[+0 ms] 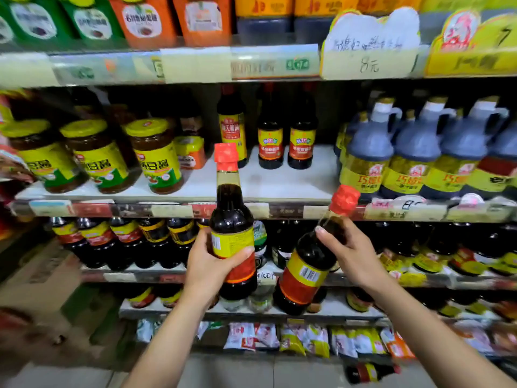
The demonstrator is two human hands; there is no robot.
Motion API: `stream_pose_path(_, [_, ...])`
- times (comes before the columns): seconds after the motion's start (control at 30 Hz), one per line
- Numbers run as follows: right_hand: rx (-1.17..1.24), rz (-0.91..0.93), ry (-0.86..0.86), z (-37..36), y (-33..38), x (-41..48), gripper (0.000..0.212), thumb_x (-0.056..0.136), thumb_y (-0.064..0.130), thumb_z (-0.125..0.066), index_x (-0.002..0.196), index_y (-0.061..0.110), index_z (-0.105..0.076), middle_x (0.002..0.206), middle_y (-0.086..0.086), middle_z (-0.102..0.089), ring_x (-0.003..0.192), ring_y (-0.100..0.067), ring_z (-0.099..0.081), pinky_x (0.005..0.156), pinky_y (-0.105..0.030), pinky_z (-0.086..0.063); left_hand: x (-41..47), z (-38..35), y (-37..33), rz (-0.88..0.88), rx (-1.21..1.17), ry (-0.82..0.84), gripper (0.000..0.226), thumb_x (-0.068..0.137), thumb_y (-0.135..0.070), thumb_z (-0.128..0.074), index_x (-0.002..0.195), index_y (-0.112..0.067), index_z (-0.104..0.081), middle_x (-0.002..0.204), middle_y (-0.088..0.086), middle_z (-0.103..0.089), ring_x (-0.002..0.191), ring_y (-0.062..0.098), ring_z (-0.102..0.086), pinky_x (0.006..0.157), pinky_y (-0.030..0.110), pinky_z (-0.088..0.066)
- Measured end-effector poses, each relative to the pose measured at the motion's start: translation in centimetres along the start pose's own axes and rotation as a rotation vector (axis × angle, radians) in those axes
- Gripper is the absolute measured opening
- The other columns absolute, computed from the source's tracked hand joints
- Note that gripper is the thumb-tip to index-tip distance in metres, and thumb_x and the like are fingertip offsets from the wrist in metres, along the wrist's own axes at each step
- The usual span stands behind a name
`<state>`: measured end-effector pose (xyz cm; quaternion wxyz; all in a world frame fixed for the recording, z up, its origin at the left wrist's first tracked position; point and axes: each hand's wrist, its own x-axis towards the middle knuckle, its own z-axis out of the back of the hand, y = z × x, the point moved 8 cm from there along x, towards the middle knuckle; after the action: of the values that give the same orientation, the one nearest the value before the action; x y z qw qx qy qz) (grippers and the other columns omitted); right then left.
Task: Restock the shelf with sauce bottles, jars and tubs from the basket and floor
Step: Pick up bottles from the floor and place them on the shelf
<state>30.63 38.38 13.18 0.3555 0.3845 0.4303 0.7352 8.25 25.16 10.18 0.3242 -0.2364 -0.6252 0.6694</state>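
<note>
My left hand point(208, 268) grips an upright dark sauce bottle point(232, 219) with a red cap and a yellow and red label, just in front of the middle shelf point(279, 186). My right hand point(352, 253) grips a second bottle of the same kind point(307, 270) round its shoulder, tilted with its red cap up and to the right. Behind them on the white shelf board stand three similar bottles point(270, 135) at the back, with bare board in front of them. One more bottle point(369, 372) lies on the floor at the bottom right.
Yellow-lidded jars point(155, 158) stand left on the middle shelf, and large handled jugs point(414, 155) fill its right side. Dark bottles point(126, 242) line the shelf below, and packets point(305, 338) the lowest one. A cardboard box point(42, 278) stands at the left on the floor.
</note>
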Motion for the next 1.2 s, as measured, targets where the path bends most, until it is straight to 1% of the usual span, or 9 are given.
stream_pose_path(0.1, [0.075,0.028,-0.020,-0.8,1.2,1.7,0.017,0.085,0.030,-0.059,0.087,0.013,-0.057,0.082,0.000,-0.063,0.075,-0.010,-0.056,0.071,-0.024,-0.044,1.3,0.8,-1.0,-0.021,0.006,-0.011,0.046,0.058,-0.012,-0.083,0.093,-0.027,-0.056,0.093,-0.003,-0.069,0.084,0.012,-0.066,0.075,0.028,-0.050])
stream_pose_path(0.2, [0.216,0.030,-0.068,-0.8,2.5,3.6,0.009,0.086,0.023,-0.058,0.084,0.015,-0.057,0.076,0.006,-0.062,0.069,-0.003,-0.057,0.063,-0.012,-0.045,3.1,1.5,-2.3,-0.037,0.007,-0.034,0.051,0.058,-0.014,-0.084,0.100,-0.025,-0.056,0.097,-0.003,-0.069,0.087,0.012,-0.066,0.078,0.030,-0.050])
stream_pose_path(0.4, [0.248,0.119,-0.082,-0.6,4.9,9.4,0.005,0.087,0.031,-0.059,0.086,0.028,-0.056,0.085,0.010,-0.063,0.084,-0.010,-0.060,0.077,-0.030,-0.048,8.2,1.5,-5.1,-0.076,-0.012,-0.063,0.052,0.057,-0.012,-0.085,0.096,-0.028,-0.054,0.097,-0.003,-0.068,0.088,0.015,-0.065,0.080,0.031,-0.050])
stream_pose_path(0.53, [0.320,0.105,-0.094,-0.7,4.8,12.8,0.024,0.071,0.056,-0.061,0.086,0.038,-0.062,0.094,0.009,-0.067,0.100,-0.021,-0.063,0.091,-0.049,-0.049,10.7,0.6,-5.4,-0.104,0.033,-0.069,0.056,0.054,-0.008,-0.087,0.094,-0.027,-0.053,0.095,-0.006,-0.067,0.085,0.011,-0.065,0.078,0.028,-0.050])
stream_pose_path(0.6, [0.357,0.098,-0.095,-0.9,4.6,14.2,0.033,0.067,0.060,-0.060,0.090,0.036,-0.063,0.098,0.006,-0.068,0.102,-0.020,-0.063,0.095,-0.051,-0.047,11.4,0.2,-5.2,-0.116,0.038,-0.073,0.052,0.057,-0.006,-0.085,0.093,-0.027,-0.054,0.093,-0.006,-0.067,0.082,0.009,-0.064,0.074,0.024,-0.049])
stream_pose_path(0.73, [0.389,0.099,-0.111,-1.4,4.6,16.3,0.026,0.071,0.051,-0.063,0.088,0.032,-0.064,0.094,0.008,-0.068,0.094,-0.012,-0.062,0.097,-0.046,-0.046,13.2,0.0,-5.7,-0.129,0.033,-0.069,0.058,0.057,-0.008,-0.085,0.101,-0.028,-0.053,0.098,-0.006,-0.067,0.087,0.009,-0.064,0.078,0.027,-0.049])
stream_pose_path(0.9, [0.258,0.141,-0.129,-1.8,5.7,18.4,0.035,0.071,0.055,-0.066,0.087,0.025,-0.061,0.090,0.004,-0.067,0.088,-0.015,-0.063,0.086,-0.042,-0.049,15.6,-0.4,-6.9,-0.164,0.062,-0.009,0.066,0.057,-0.016,-0.087,0.110,-0.029,-0.050,0.103,-0.011,-0.064,0.095,0.005,-0.061,0.083,0.028,-0.047])
stream_pose_path(1.07, [0.073,0.179,-0.048,-4.0,7.0,20.2,0.031,0.083,0.034,-0.064,0.107,0.016,-0.057,0.101,-0.003,-0.068,0.095,-0.019,-0.064,0.086,-0.039,-0.052,18.3,-0.4,-6.0,-0.156,0.093,0.025,0.086,0.038,-0.039,-0.088,0.114,-0.028,-0.051,0.112,-0.004,-0.064,0.103,0.013,-0.062,0.095,0.041,-0.049])
stream_pose_path(1.2, [-0.014,0.199,-0.014,-5.1,7.8,21.4,0.020,0.084,0.028,-0.064,0.101,0.020,-0.056,0.093,0.005,-0.064,0.091,-0.014,-0.062,0.078,-0.024,-0.049,20.0,-0.3,-4.7,-0.153,0.107,0.058,0.086,0.047,-0.029,-0.090,0.122,-0.024,-0.048,0.117,-0.002,-0.061,0.107,0.016,-0.059,0.098,0.045,-0.046])
